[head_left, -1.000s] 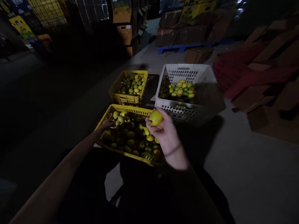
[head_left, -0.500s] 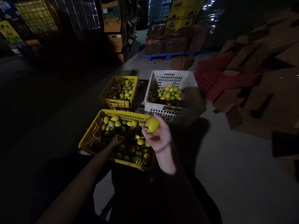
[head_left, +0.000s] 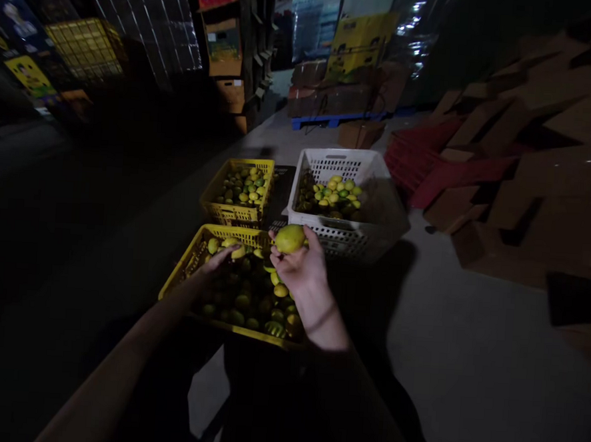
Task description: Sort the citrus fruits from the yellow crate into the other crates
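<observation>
My right hand is turned palm up, its fingers and thumb curled round a yellow-green lemon above the right side of the near yellow crate. Over the left part of that crate, my left hand has its fingers stretched out towards the right. A lemon shows just beside its fingertips, and I see no lemon in its palm. Many yellow and green lemons lie in this crate, those near me in deep shadow.
Behind stand a smaller yellow crate and a white crate, both holding lemons. A red crate and a heap of cardboard boxes are on the right. Boxes sit on a blue pallet further back.
My left hand has risen from among the lemons and moved left and away from me, its fingers straightening. My right hand has shifted slightly left, and its lemon has turned.
</observation>
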A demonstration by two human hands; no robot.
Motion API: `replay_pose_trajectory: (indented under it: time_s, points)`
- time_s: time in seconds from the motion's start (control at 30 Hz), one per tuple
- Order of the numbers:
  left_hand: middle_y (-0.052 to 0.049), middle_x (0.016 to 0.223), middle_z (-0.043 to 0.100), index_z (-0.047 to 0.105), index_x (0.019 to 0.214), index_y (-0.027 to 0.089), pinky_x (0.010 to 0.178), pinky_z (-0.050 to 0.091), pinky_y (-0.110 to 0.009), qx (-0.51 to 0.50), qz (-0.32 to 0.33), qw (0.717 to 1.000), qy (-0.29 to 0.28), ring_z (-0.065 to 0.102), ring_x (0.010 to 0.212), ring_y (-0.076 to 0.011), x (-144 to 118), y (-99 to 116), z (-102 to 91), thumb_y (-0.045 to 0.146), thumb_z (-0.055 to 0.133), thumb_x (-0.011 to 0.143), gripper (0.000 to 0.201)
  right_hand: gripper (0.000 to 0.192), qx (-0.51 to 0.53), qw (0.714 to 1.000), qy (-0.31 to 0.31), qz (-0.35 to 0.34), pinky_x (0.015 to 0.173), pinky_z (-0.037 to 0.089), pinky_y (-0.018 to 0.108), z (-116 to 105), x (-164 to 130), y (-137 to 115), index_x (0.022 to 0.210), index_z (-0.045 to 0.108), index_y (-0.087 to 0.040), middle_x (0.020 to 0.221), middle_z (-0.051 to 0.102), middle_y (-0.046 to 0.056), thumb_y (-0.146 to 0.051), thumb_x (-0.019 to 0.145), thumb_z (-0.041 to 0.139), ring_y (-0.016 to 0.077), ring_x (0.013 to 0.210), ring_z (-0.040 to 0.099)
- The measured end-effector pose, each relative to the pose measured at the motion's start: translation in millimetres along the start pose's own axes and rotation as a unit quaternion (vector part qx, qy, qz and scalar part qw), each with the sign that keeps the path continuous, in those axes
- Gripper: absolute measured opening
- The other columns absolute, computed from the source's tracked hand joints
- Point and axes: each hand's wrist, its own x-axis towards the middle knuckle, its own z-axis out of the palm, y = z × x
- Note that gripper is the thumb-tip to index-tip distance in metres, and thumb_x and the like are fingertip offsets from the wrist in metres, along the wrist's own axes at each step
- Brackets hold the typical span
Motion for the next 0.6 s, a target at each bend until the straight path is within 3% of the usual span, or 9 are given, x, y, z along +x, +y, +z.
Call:
replay_pose_trajectory:
  time_s: [0.13, 0.23, 0.3, 0.4, 0.6]
  points:
    - [-0.003, 0.068, 0.06, 0.063, 0.09, 0.014, 0.053, 0.051, -0.017, -0.145, 0.0, 0.989, -0.035, 0.056, 0.053, -0.0091, -23.8, 62.7, -14.8, 0.036, 0.059, 0.091, 0.023, 0.019, -0.02, 1.0, 0.008, -0.022, 0.048, 0.048, 0.02, -1.5, 5.8, 18.1, 0.078, 0.058, -0.022, 0.065, 0.062, -0.002, -0.038, 0.081, 0.068, 0.0114, 0.056, 0.055]
    - [-0.004, 0.069, 0.059, 0.063, 0.091, 0.012, 0.051, 0.051, -0.017, -0.334, 0.013, 0.939, -0.079, 0.053, 0.05, -0.0076, -53.9, 86.9, -23.6, 0.052, 0.041, 0.097, 0.046, 0.019, -0.051, 0.998, -0.011, -0.032, 0.055, 0.053, 0.021, -2.6, 6.1, 28.4, 0.08, 0.062, -0.023, 0.069, 0.066, -0.002, -0.035, 0.076, 0.075, 0.0117, 0.062, 0.06]
    - [-0.005, 0.068, 0.057, 0.062, 0.087, 0.013, 0.051, 0.052, -0.019, -0.417, 0.025, 0.904, -0.088, 0.053, 0.052, -0.0091, -71.6, 90.5, -29.8, 0.063, 0.034, 0.095, 0.058, 0.016, -0.07, 0.997, -0.019, -0.032, 0.055, 0.054, 0.021, -3.2, 5.1, 32.3, 0.081, 0.063, -0.022, 0.072, 0.068, -0.002, -0.034, 0.077, 0.074, 0.0123, 0.064, 0.062]
    - [-0.004, 0.068, 0.055, 0.06, 0.083, 0.015, 0.054, 0.053, -0.019, -0.492, 0.002, 0.867, -0.082, 0.055, 0.058, -0.0107, -85.5, 86.8, -35.9, 0.071, 0.038, 0.089, 0.061, 0.015, -0.103, 0.992, -0.043, -0.05, 0.053, 0.053, 0.022, -5.6, 4.1, 34.0, 0.081, 0.065, -0.022, 0.074, 0.071, 0.0, -0.032, 0.075, 0.075, 0.0134, 0.064, 0.064]
    - [-0.004, 0.073, 0.061, 0.066, 0.092, 0.017, 0.063, 0.056, -0.021, -0.553, -0.009, 0.83, -0.075, 0.06, 0.067, -0.012, -88.2, 85.1, -21.9, 0.047, 0.048, 0.094, 0.035, 0.025, -0.148, 0.977, -0.128, -0.089, 0.041, 0.042, 0.022, -9.5, 1.0, 33.8, 0.075, 0.065, -0.019, 0.077, 0.072, 0.003, -0.039, 0.067, 0.078, 0.0151, 0.059, 0.061]
